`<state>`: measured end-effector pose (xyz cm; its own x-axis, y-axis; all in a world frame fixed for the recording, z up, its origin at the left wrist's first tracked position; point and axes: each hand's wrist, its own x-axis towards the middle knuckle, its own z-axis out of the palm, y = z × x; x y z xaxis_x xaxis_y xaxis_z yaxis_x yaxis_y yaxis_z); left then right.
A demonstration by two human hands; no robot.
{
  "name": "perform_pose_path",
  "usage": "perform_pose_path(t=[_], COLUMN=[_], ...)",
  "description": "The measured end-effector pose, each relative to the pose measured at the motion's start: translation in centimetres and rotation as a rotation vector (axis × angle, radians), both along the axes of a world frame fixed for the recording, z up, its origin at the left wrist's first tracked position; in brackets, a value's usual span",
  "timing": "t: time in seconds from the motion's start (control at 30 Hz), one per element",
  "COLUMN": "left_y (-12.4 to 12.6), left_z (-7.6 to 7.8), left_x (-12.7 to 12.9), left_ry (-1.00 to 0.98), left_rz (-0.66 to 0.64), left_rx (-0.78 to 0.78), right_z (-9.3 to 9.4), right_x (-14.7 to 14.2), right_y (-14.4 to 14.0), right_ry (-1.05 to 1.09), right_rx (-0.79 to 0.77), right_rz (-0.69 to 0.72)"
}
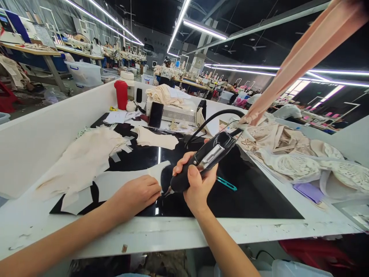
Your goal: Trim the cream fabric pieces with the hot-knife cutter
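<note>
My right hand [198, 184] is wrapped round a black corded hand tool [206, 157] with a silver lever on its upper side. Its thin metal tip points down at the black glossy board [250, 192], close to the edge of a white fabric piece [121, 177]. A pink fabric strap [276, 92] runs from the cord end up to the top right. My left hand [141, 194] grips the edge of that white piece with its fingers closed, just left of the tip; its thumb is mostly hidden. Right of the tool lies a teal tweezer-like tool [226, 183].
A pile of cream fabric pieces [83, 154] lies left, and a smaller cream stack [157, 138] behind. A phone [155, 114] leans on a white machine [178, 111] near a red cup [121, 94]. Lace bra parts [305, 163] are heaped right. White walls [52, 127] border the table.
</note>
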<state>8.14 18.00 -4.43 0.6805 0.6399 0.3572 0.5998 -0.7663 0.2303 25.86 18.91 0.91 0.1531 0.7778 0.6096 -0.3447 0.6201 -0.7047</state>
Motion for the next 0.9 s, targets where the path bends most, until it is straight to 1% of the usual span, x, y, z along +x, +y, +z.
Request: perform_pose_path(t=[0.13, 0.3, 0.53, 0.7, 0.9], left_y=[0.0, -0.14, -0.13, -0.11, 0.22], left_z=[0.05, 0.21, 0.04, -0.06, 0.0], left_x=[-0.19, -0.33, -0.41, -0.42, -0.6], left_ry=[-0.021, -0.058, -0.081, -0.081, -0.143], left_rz=[0.006, -0.013, -0.017, -0.014, -0.031], left_rx=[-0.04, -0.076, -0.083, -0.089, -0.125], right_z=[-0.06, -0.3, -0.46, -0.52, -0.59], right_x=[-0.36, -0.81, -0.8, -0.81, -0.87], right_y=[0.23, 0.52, 0.39, 0.39, 0.37], right_ry=[0.013, -0.001, -0.021, -0.009, -0.039], right_rx=[0.023, -0.003, -0.018, 0.004, -0.011], right_rz=[-0.015, -0.033, -0.037, -0.021, -0.039])
